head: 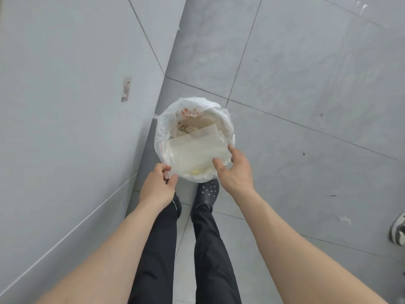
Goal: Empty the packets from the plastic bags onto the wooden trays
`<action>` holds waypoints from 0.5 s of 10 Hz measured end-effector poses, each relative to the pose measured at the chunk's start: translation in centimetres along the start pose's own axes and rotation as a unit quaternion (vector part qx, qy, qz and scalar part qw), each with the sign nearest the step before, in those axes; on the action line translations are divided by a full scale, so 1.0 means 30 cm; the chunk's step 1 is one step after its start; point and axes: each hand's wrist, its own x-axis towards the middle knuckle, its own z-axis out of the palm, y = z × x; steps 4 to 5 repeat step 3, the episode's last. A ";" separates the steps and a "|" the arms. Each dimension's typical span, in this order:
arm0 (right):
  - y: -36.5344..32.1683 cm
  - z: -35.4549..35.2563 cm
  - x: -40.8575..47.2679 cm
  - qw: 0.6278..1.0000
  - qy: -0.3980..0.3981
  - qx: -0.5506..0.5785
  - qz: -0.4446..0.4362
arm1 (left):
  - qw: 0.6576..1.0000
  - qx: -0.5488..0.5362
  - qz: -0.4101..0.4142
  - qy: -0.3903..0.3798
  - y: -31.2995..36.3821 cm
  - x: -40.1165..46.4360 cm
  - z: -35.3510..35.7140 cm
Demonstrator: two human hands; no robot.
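Observation:
Clear plastic bags (197, 150) with a red seal line lie flat over the mouth of a round bin lined with a white bag (163, 126), on the floor against the wall. My left hand (158, 186) pinches the bags' near left corner at the bin's rim. To the right, my right hand (235, 170) hovers at the bags' near right edge with its fingers spread, touching or just above the plastic. Crumpled paper and scraps show deeper in the bin. No packets or wooden trays are in view.
A grey wall (65, 106) runs along the left. Grey floor tiles (306, 106) stretch to the right, with small scraps on them. My legs in dark trousers and a dark perforated clog (208, 191) stand just behind the bin. A pale object (397, 231) sits at the right edge.

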 end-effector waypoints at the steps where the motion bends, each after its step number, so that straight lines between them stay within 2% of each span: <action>1: -0.003 -0.018 -0.029 0.999 -0.014 -0.045 -0.025 | 0.999 0.022 0.011 -0.030 0.009 -0.034 -0.014; 2: -0.021 -0.061 -0.081 0.991 -0.016 -0.111 -0.067 | 0.999 0.036 0.031 -0.026 0.035 -0.090 -0.046; 3: -0.046 -0.118 -0.145 0.971 0.000 -0.204 -0.128 | 0.991 0.108 0.079 0.014 0.070 -0.156 -0.081; 5: -0.046 -0.118 -0.145 0.971 0.000 -0.204 -0.128 | 0.991 0.108 0.079 0.014 0.070 -0.156 -0.081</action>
